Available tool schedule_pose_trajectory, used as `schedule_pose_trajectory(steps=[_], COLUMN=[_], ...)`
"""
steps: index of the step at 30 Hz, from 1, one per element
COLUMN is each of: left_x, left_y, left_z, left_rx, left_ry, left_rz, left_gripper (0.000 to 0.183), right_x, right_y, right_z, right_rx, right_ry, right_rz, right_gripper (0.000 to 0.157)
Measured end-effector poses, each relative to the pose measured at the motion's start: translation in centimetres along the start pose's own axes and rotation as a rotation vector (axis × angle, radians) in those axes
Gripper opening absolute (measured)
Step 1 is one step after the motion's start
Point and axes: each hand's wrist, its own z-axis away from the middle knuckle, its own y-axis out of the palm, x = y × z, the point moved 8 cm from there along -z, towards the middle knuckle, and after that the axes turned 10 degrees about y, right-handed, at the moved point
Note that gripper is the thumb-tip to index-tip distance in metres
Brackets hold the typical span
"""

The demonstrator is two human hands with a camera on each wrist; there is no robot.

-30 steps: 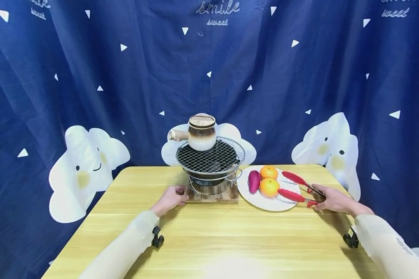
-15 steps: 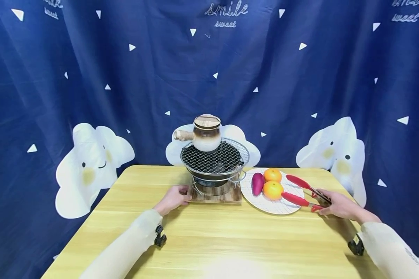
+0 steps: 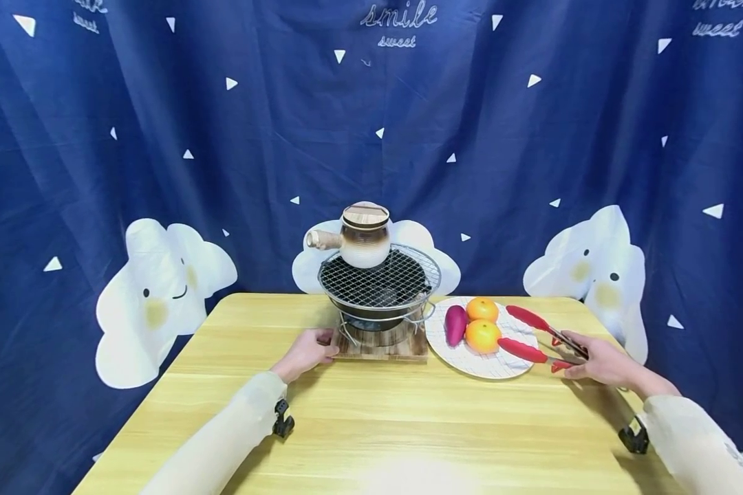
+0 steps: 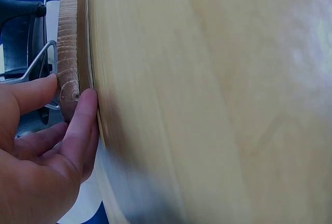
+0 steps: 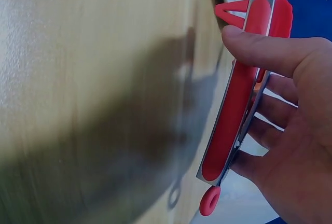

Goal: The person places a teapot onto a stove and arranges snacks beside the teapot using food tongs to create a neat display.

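Observation:
My left hand (image 3: pixel 306 353) pinches the left front corner of a square wooden board (image 3: pixel 380 352), thumb over its edge in the left wrist view. On that board a black round grill with a wire grate (image 3: pixel 378 283) stands on metal legs. A lidded brown-and-white clay pot (image 3: pixel 365 247) with a side handle sits on the grate. Red-tipped metal tongs (image 5: pixel 228 115) are in my right hand (image 3: pixel 603 361), thumb on one arm and fingers against the other. Their spread red tips reach over the plate's right side, close to two oranges (image 3: pixel 483 336) and a purple sweet potato (image 3: pixel 455 326).
A round white plate (image 3: pixel 470 364) with thin lines bears the fruit, right of the wooden board. Pale wooden tabletop (image 3: pixel 408 419) stretches in front of both. Behind the table hangs a dark blue curtain (image 3: pixel 272 137) with white clouds and triangles.
The head view has shifted slightly. Both hands keep their holds on the board and the tongs, and the pot, grill, oranges and sweet potato stay in place.

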Motion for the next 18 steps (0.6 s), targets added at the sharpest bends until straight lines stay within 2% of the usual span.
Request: schedule_pose_trajectory(steps=[18], left_x=[-0.1], left_y=[0.0], left_z=[0.0], left_rx=[-0.006], left_ry=[-0.006], left_rz=[-0.005], left_gripper=[0.056], right_x=[1.5], right_y=[-0.9], right_z=[0.1], right_rx=[-0.038], right_ry=[-0.028], right_rz=[0.045], right_gripper=[0.091])
